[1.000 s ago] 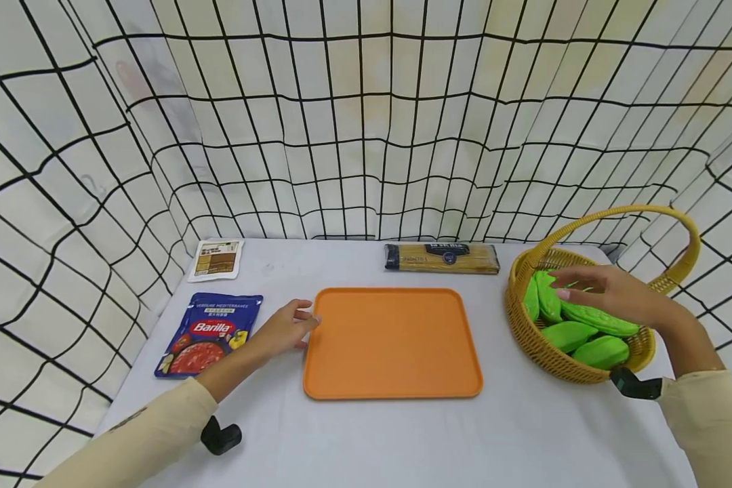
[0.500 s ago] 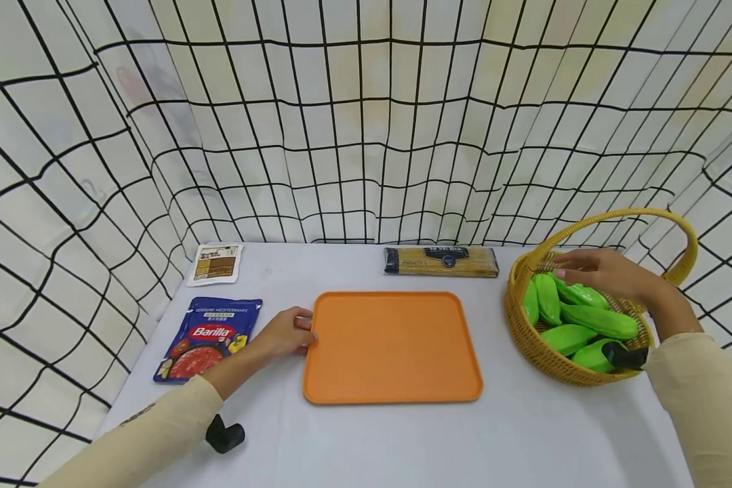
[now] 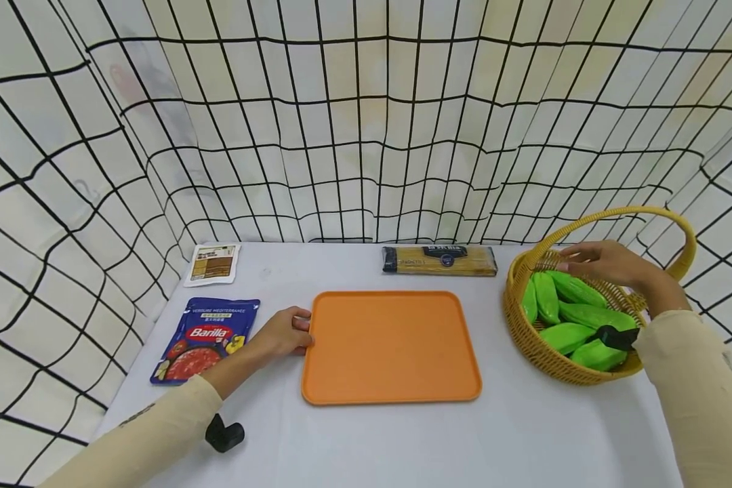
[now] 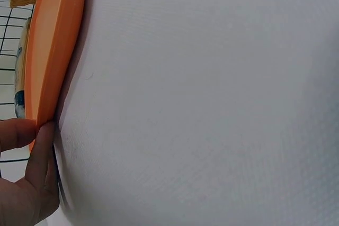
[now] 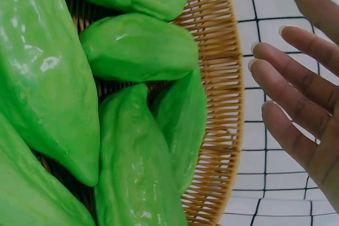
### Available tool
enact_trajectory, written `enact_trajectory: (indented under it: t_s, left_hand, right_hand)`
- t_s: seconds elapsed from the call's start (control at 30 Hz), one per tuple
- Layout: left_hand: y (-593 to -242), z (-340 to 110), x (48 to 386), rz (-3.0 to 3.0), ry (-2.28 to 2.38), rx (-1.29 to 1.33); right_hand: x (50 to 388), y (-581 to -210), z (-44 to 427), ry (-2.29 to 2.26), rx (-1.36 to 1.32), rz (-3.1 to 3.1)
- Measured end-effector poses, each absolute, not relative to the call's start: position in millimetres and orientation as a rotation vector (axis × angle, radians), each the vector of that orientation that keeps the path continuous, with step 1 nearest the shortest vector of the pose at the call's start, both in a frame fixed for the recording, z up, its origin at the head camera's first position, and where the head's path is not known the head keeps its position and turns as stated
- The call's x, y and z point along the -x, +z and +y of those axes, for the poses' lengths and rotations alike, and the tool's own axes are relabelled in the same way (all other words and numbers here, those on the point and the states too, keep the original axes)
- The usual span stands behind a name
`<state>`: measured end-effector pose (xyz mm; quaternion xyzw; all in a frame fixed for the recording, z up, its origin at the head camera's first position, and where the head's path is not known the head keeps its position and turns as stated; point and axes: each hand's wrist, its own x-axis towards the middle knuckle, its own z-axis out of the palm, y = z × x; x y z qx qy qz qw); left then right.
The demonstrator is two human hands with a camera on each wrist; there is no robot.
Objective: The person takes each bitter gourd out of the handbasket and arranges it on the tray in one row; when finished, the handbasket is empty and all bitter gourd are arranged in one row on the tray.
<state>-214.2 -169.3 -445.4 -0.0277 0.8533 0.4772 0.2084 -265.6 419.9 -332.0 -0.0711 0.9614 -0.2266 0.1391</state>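
The blue pouch [image 3: 183,324] carries the clearest wording in the head view: "Barilla" in white letters on a red oval [image 3: 210,333], and above that "VERDURE MEDITERRANEE" in pale capitals along the top. Between the two sit short lines of Chinese characters (too small to make out one by one). On the long pasta pack [image 3: 479,261], white lettering runs across a dark label, but it is too blurred to read, as is the faint lettering further left on the wrapper. The white sachet [image 3: 212,264] bears dark characters over its brown panel, and these are likewise too small to read.
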Motion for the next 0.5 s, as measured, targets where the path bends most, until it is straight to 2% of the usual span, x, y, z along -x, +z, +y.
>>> enact_trajectory:
  t_s: [0.5]
  left_hand:
    - [-445.2,-168.8,213.5,2.378,1.314,0.098]
  right_hand:
    - [280.7,-358.0,445.1,-0.569,0.150,2.786]
